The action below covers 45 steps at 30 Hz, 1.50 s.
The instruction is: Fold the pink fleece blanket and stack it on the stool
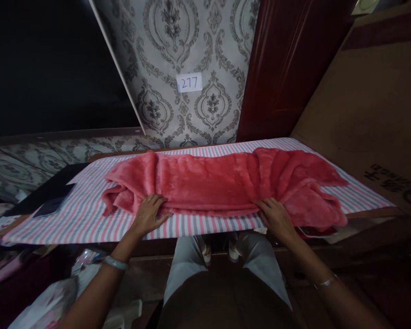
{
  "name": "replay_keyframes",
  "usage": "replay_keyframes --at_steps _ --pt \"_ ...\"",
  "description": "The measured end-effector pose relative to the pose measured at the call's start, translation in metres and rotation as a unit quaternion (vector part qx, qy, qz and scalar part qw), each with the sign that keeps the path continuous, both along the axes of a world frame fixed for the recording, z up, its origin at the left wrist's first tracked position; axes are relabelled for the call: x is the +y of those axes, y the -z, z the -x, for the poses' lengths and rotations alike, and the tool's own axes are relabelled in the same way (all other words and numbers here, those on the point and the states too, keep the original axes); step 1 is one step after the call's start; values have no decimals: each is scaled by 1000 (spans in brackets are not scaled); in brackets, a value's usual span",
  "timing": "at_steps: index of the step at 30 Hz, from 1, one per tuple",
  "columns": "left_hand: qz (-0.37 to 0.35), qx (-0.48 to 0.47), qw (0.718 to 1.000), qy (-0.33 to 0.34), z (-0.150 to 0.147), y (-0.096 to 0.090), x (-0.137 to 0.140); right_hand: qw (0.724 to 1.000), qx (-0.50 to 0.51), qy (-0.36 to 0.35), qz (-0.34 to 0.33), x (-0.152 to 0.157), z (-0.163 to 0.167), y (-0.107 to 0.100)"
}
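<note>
A plush red blanket (205, 180) lies folded into a long band across a table, its ends bunched and loose. My left hand (150, 214) grips its near folded edge left of the middle, fingers on top and thumb along the front. At the right part of that same edge, my right hand (274, 214) has its fingers over the fold; its thumb is mostly hidden. Beneath the blanket spreads a striped pink, grey and white cloth (85, 217).
A large dark screen (55, 68) stands at the back left. On the right a big cardboard box (370, 100) rises beside the table. A paper marked 277 (189, 82) is on the patterned wall. Plastic bags (48, 301) lie low at the left.
</note>
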<state>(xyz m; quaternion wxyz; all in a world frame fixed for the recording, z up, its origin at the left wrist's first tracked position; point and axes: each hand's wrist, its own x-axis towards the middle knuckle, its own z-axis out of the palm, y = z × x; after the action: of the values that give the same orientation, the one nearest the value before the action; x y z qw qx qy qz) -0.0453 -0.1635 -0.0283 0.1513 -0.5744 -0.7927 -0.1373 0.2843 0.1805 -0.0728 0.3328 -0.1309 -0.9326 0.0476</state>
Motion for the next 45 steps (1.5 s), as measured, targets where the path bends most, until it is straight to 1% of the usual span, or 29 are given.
replay_keyframes --at_steps 4,6,8,10,12,14,16,18,19,20,21,23,24,26,27,29,31,33,36,39,41,42,43,45 --pt "29 25 999 -35 0 -2 7 994 110 21 16 15 3 -16" --pt "42 42 996 -63 1 -5 11 990 139 30 14 19 2 -21" --pt "48 49 994 -83 3 -10 13 989 146 31 10 20 0 -24" --pt "30 47 994 -92 3 -19 14 989 145 28 12 23 -3 -26" --pt "-8 54 994 -90 0 -30 15 987 157 42 15 31 -7 -32" --pt "-46 74 993 -76 -9 -42 20 977 194 88 14 46 -14 -44" --pt "-67 93 992 -46 -24 -50 30 957 239 166 15 64 -23 -59" --pt "-64 96 993 -11 -44 -49 45 935 263 236 14 75 -30 -73" --pt "-54 90 994 5 -54 -46 53 929 267 257 10 75 -32 -77" --pt "-44 81 996 14 -64 -41 61 927 267 263 3 70 -33 -80" --pt "-40 73 996 16 -72 -35 67 931 265 250 -8 60 -32 -80" --pt "-40 57 997 12 -87 -25 76 951 251 179 -24 27 -24 -74" --pt "-44 52 998 8 -92 -22 78 962 245 117 -30 5 -16 -69" --pt "-44 44 998 4 -100 -21 80 985 171 -4 -7 -40 3 -58" --pt "-41 41 998 3 -103 -23 80 990 132 -50 -1 -62 14 -53" --pt "-39 34 999 -2 -106 -29 80 992 81 -95 10 -95 39 -42" --pt "-45 30 999 -12 -109 -34 81 993 62 -101 22 -111 63 -33" --pt "-54 24 998 -22 -112 -36 82 991 67 -105 45 -109 85 -24" --pt "-69 4 997 -16 -115 -33 79 982 120 -111 92 -83 104 -15" --pt "-98 -33 994 20 -112 -23 62 974 172 -76 126 -52 106 -18" --pt "-122 -49 991 15 -106 -15 43 971 186 -56 138 -38 101 -25" --pt "-132 -50 990 -9 -102 -11 31 970 189 -50 141 -34 97 -27" --pt "-143 -45 988 -47 -98 -6 20 971 187 -45 144 -31 93 -27" --pt "-163 -27 975 -149 -89 1 -3 973 165 -40 155 -28 85 -21"
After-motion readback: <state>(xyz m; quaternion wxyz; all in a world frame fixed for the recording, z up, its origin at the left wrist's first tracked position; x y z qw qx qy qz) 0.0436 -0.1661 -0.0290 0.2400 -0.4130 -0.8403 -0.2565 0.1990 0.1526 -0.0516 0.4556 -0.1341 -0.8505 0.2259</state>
